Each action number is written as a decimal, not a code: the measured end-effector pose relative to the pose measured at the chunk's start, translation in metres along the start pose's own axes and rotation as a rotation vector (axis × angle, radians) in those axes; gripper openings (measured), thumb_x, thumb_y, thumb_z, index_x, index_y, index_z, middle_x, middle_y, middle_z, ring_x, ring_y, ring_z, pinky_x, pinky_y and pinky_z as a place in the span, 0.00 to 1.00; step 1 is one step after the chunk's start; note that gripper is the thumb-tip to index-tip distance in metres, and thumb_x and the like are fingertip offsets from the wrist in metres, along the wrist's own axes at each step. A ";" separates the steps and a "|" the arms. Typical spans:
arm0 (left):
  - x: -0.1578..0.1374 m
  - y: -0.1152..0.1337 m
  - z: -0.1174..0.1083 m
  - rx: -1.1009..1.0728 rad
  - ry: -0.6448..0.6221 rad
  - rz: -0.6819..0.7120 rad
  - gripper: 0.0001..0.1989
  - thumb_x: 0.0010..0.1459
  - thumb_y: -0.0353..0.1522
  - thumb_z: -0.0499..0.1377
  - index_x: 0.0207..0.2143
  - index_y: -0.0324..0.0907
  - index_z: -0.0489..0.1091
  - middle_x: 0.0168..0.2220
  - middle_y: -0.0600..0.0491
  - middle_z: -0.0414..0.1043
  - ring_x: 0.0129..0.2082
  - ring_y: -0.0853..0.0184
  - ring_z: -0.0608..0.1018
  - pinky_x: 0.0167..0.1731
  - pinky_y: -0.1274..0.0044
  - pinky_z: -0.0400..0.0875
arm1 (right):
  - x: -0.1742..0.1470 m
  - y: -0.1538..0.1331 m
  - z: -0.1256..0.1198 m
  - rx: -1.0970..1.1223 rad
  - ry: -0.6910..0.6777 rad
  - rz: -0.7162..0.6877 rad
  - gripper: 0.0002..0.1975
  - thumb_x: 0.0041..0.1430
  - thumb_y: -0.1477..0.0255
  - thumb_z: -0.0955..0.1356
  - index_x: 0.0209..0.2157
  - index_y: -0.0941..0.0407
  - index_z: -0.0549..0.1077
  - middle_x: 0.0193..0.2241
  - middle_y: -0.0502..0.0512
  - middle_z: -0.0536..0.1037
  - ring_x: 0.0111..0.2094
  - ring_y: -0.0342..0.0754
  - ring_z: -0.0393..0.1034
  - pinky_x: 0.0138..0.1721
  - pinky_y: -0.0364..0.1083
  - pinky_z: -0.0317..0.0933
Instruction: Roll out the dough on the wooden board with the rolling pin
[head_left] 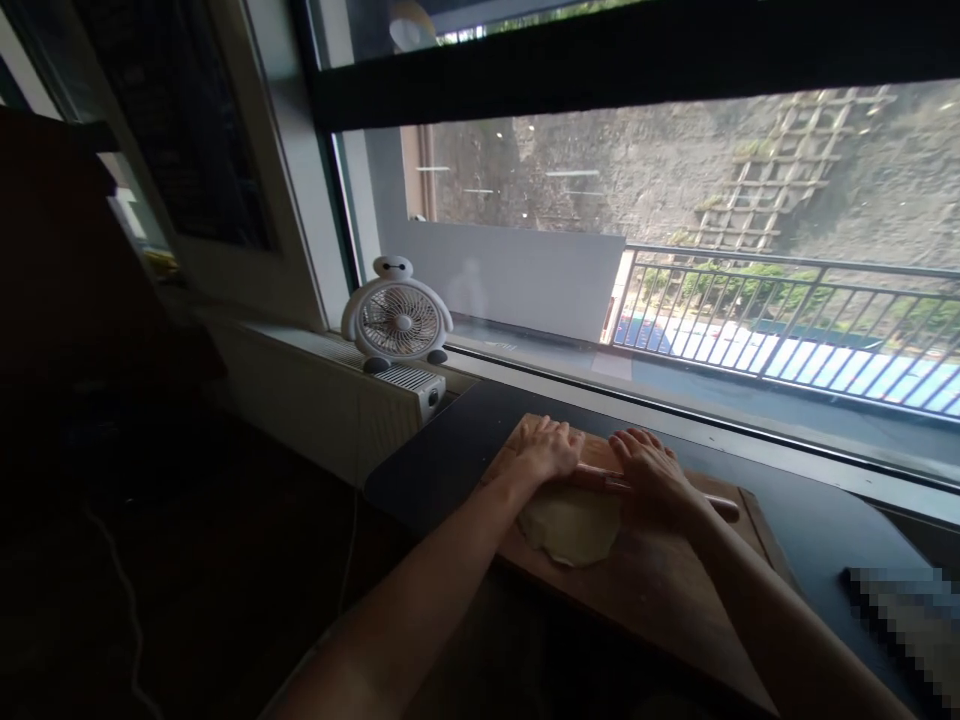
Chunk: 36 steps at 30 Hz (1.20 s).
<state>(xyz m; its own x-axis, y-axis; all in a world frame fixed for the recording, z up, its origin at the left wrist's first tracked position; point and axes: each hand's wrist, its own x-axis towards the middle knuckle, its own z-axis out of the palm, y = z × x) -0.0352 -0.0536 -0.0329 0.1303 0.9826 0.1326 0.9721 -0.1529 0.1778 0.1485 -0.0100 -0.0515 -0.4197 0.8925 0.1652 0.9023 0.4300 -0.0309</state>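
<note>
A wooden rolling pin lies across a flattened sheet of pale dough on a wooden board. My left hand presses over the pin's left part, fingers curving across its far side. Over the right part rests my right hand, palm down on the pin, with the handle end sticking out beyond my wrist. Between the two hands a short stretch of the pin shows. The dough spreads toward me from under the pin, its edge uneven; the part beneath my left hand and the pin is hidden.
The board lies on a dark table beside a window. On a radiator at the left stands a white fan with a round-headed figure shape. A blurred-out flat object lies at the table's right. A cord hangs at lower left.
</note>
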 end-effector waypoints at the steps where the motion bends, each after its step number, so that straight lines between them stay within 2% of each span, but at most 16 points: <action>1: -0.014 0.004 0.002 -0.003 0.029 0.001 0.27 0.62 0.41 0.35 0.55 0.38 0.59 0.59 0.42 0.57 0.61 0.56 0.55 0.57 0.56 0.45 | -0.014 -0.002 0.001 -0.018 0.028 -0.036 0.22 0.64 0.62 0.50 0.54 0.49 0.61 0.57 0.57 0.59 0.59 0.55 0.46 0.52 0.58 0.49; 4: -0.067 0.017 0.010 0.014 0.178 0.048 0.29 0.62 0.43 0.35 0.58 0.36 0.55 0.60 0.43 0.54 0.62 0.58 0.51 0.60 0.60 0.38 | -0.067 -0.010 0.005 -0.037 0.112 -0.100 0.22 0.64 0.61 0.50 0.55 0.49 0.62 0.58 0.53 0.60 0.61 0.54 0.42 0.55 0.57 0.45; 7: -0.114 0.028 0.018 0.054 0.306 0.124 0.28 0.62 0.41 0.38 0.59 0.35 0.52 0.61 0.44 0.52 0.63 0.60 0.48 0.61 0.62 0.37 | -0.112 -0.017 0.007 -0.014 0.185 -0.160 0.24 0.64 0.61 0.52 0.58 0.51 0.57 0.59 0.52 0.59 0.62 0.52 0.41 0.58 0.55 0.42; 10: -0.129 0.032 0.024 0.086 0.331 0.141 0.28 0.62 0.41 0.38 0.61 0.36 0.50 0.63 0.45 0.48 0.64 0.60 0.45 0.61 0.62 0.36 | -0.123 -0.021 0.007 0.006 0.195 -0.213 0.24 0.63 0.61 0.53 0.59 0.52 0.55 0.59 0.52 0.58 0.61 0.51 0.42 0.58 0.54 0.41; 12: -0.114 0.029 0.026 0.097 0.326 0.110 0.29 0.62 0.41 0.38 0.60 0.35 0.50 0.63 0.44 0.48 0.64 0.60 0.46 0.61 0.62 0.35 | -0.106 -0.020 0.005 0.010 0.185 -0.189 0.22 0.64 0.61 0.52 0.57 0.50 0.58 0.58 0.51 0.60 0.61 0.52 0.43 0.58 0.55 0.41; 15: -0.065 0.020 0.021 0.089 0.244 -0.012 0.30 0.61 0.44 0.37 0.59 0.35 0.53 0.62 0.44 0.51 0.63 0.59 0.48 0.60 0.60 0.34 | -0.056 -0.018 -0.001 0.004 0.155 -0.067 0.22 0.65 0.60 0.50 0.52 0.49 0.63 0.56 0.53 0.62 0.61 0.54 0.42 0.56 0.57 0.41; 20: 0.023 -0.005 0.008 0.056 0.097 -0.138 0.27 0.61 0.43 0.36 0.49 0.38 0.65 0.55 0.41 0.63 0.58 0.55 0.60 0.55 0.55 0.49 | 0.024 -0.012 -0.007 0.060 -0.010 0.073 0.23 0.65 0.60 0.48 0.52 0.50 0.63 0.53 0.58 0.64 0.57 0.54 0.48 0.51 0.58 0.47; 22: 0.041 -0.012 0.005 0.049 0.069 -0.160 0.27 0.61 0.42 0.36 0.46 0.38 0.67 0.53 0.40 0.65 0.56 0.54 0.62 0.52 0.53 0.52 | 0.037 -0.011 -0.007 0.069 -0.016 0.114 0.25 0.65 0.60 0.47 0.52 0.52 0.63 0.53 0.60 0.63 0.55 0.54 0.51 0.50 0.57 0.49; 24: 0.044 -0.014 0.003 0.044 0.054 -0.158 0.26 0.61 0.42 0.36 0.46 0.38 0.67 0.53 0.40 0.65 0.56 0.54 0.62 0.51 0.53 0.53 | 0.036 -0.011 -0.007 0.071 -0.006 0.132 0.26 0.65 0.59 0.46 0.53 0.52 0.63 0.54 0.60 0.62 0.56 0.54 0.50 0.50 0.57 0.48; 26: 0.031 -0.011 0.003 0.038 0.041 -0.116 0.26 0.61 0.42 0.37 0.47 0.39 0.67 0.54 0.43 0.64 0.56 0.56 0.62 0.52 0.57 0.54 | 0.020 -0.015 -0.007 0.073 0.007 0.101 0.25 0.65 0.59 0.47 0.53 0.51 0.62 0.55 0.59 0.60 0.58 0.53 0.47 0.52 0.56 0.47; 29: -0.013 -0.002 0.004 0.034 0.049 -0.032 0.24 0.62 0.41 0.37 0.49 0.42 0.65 0.55 0.47 0.64 0.58 0.60 0.60 0.56 0.63 0.50 | -0.026 -0.023 -0.005 0.085 0.063 0.016 0.23 0.64 0.57 0.49 0.51 0.49 0.64 0.57 0.55 0.60 0.60 0.54 0.43 0.54 0.56 0.43; 33: -0.086 0.013 0.012 0.107 0.228 0.096 0.24 0.62 0.39 0.37 0.54 0.40 0.62 0.58 0.47 0.60 0.61 0.60 0.55 0.60 0.63 0.41 | -0.099 -0.034 -0.003 0.102 0.156 -0.097 0.23 0.64 0.59 0.50 0.56 0.50 0.60 0.58 0.52 0.60 0.61 0.51 0.43 0.58 0.53 0.39; 36: -0.113 0.022 0.020 0.174 0.326 0.150 0.26 0.62 0.38 0.39 0.57 0.35 0.58 0.59 0.43 0.56 0.61 0.58 0.54 0.60 0.64 0.40 | -0.125 -0.036 -0.003 0.102 0.160 -0.161 0.25 0.64 0.60 0.51 0.60 0.52 0.54 0.60 0.53 0.56 0.61 0.50 0.43 0.59 0.51 0.37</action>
<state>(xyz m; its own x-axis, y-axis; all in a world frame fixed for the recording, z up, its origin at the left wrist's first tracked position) -0.0248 -0.1656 -0.0634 0.2323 0.8611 0.4522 0.9690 -0.2448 -0.0315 0.1686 -0.1378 -0.0684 -0.5290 0.7821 0.3294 0.8071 0.5836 -0.0896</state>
